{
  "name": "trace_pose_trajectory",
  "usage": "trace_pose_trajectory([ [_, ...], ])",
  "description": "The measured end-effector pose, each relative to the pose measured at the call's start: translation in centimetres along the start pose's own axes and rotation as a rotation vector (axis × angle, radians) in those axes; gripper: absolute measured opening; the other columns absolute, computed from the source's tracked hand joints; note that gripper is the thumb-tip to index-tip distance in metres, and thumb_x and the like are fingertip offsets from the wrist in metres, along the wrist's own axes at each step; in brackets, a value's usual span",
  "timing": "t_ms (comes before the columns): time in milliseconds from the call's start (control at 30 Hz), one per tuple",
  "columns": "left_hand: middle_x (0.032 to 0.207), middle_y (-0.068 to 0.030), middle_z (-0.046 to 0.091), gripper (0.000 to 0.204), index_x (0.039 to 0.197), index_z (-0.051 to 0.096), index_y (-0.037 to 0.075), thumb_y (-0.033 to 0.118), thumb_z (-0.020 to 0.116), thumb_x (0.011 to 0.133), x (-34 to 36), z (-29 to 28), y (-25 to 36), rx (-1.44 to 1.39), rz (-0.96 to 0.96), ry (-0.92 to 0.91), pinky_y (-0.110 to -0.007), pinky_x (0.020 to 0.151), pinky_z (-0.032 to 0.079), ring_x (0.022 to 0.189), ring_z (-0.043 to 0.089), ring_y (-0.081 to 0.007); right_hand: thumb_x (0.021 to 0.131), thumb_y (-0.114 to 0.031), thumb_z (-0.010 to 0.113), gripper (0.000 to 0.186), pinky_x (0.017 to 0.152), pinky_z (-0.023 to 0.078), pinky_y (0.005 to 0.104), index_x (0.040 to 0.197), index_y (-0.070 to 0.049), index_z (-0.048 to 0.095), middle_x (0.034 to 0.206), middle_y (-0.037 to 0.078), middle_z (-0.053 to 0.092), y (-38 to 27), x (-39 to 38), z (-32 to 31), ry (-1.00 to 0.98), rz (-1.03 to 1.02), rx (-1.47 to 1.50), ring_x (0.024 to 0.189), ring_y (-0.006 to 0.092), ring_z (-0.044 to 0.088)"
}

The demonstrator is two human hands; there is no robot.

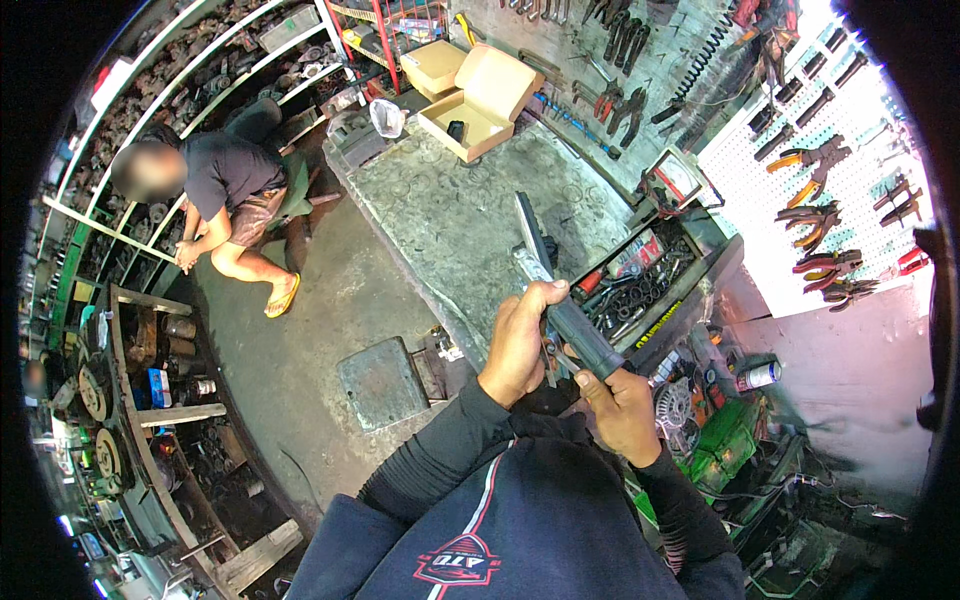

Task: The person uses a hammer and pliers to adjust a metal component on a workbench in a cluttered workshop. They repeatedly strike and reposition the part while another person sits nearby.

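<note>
My left hand point(522, 338) is closed around the middle of a long hand tool, thumb lying along its top. The tool has a thick black handle point(582, 332), a silvery middle part and a narrow dark bar point(531, 222) pointing away over the workbench point(420, 200). Its exact kind I cannot make out. At the handle's near end, my right hand point(622, 408) is closed with the thumb pressed against it. Both hands are held in front of my body, near the bench's front edge. Some fingers of each hand are hidden behind the tool.
An open cardboard box point(478, 105) stands on the bench's far side. An open drawer point(640, 285) of sockets lies to the right, below hanging pliers point(812, 165). A person point(235, 185) sits at the left by shelves. A metal-topped stool point(383, 383) stands on the floor.
</note>
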State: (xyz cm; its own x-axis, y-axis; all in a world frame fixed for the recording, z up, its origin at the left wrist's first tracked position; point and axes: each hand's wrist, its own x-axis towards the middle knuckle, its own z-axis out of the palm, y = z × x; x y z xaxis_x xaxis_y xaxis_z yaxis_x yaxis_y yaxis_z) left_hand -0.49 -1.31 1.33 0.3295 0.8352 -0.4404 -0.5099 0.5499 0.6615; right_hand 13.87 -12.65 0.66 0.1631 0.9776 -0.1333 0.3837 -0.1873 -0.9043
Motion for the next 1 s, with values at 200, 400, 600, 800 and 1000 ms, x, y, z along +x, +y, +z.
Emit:
trace_pose_trajectory([
  [200,0.082,-0.0189,0.070,0.047,0.100,0.062,-0.004,0.043,0.062,0.094,-0.1,-0.3,0.5,0.005,0.005,-0.121,-0.044,0.069,0.063,0.077,0.075,-0.0335,0.103,-0.019,0.068,0.022,0.058,0.044,0.0306,0.093,0.001,0.069,0.069,0.003,0.062,-0.5,0.2,-0.4,-0.055,0.043,0.056,0.063,0.0098,0.053],
  [400,0.085,-0.0221,0.071,0.052,0.099,0.063,-0.007,0.044,0.062,0.094,0.0,-0.1,0.6,0.023,0.054,-0.144,-0.046,0.072,0.063,0.078,0.075,-0.0352,0.104,-0.020,0.067,0.025,0.056,0.043,0.0300,0.090,0.000,0.069,0.069,0.002,0.062,0.1,0.3,-0.7,-0.067,0.002,0.077,0.061,0.0102,0.054],
  [600,0.084,-0.0207,0.071,0.052,0.099,0.063,-0.006,0.046,0.060,0.093,0.5,-0.3,-0.1,0.017,0.037,-0.134,-0.045,0.071,0.063,0.078,0.075,-0.0345,0.103,-0.021,0.068,0.025,0.055,0.043,0.0304,0.089,0.001,0.068,0.069,0.004,0.063,0.6,0.4,-0.5,0.010,-0.104,-0.008,0.059,0.0108,0.055],
  [800,0.085,-0.0199,0.071,0.050,0.096,0.063,-0.004,0.046,0.060,0.093,0.6,-0.1,-0.3,-0.024,0.043,-0.119,-0.045,0.069,0.062,0.075,0.074,-0.0338,0.102,-0.023,0.069,0.027,0.055,0.043,0.0317,0.091,0.001,0.068,0.067,0.005,0.061,0.8,0.3,0.0,0.056,-0.115,0.006,0.059,0.0114,0.054],
  [1000,0.080,-0.0193,0.070,0.047,0.092,0.063,-0.001,0.046,0.060,0.093,0.3,0.1,-0.5,-0.068,0.064,-0.083,-0.043,0.068,0.060,0.073,0.072,-0.0321,0.105,-0.025,0.066,0.030,0.053,0.038,0.0291,0.087,-0.001,0.067,0.064,-0.001,0.053,1.2,0.1,0.3,-0.003,0.063,0.191,0.057,0.0083,0.046],
])
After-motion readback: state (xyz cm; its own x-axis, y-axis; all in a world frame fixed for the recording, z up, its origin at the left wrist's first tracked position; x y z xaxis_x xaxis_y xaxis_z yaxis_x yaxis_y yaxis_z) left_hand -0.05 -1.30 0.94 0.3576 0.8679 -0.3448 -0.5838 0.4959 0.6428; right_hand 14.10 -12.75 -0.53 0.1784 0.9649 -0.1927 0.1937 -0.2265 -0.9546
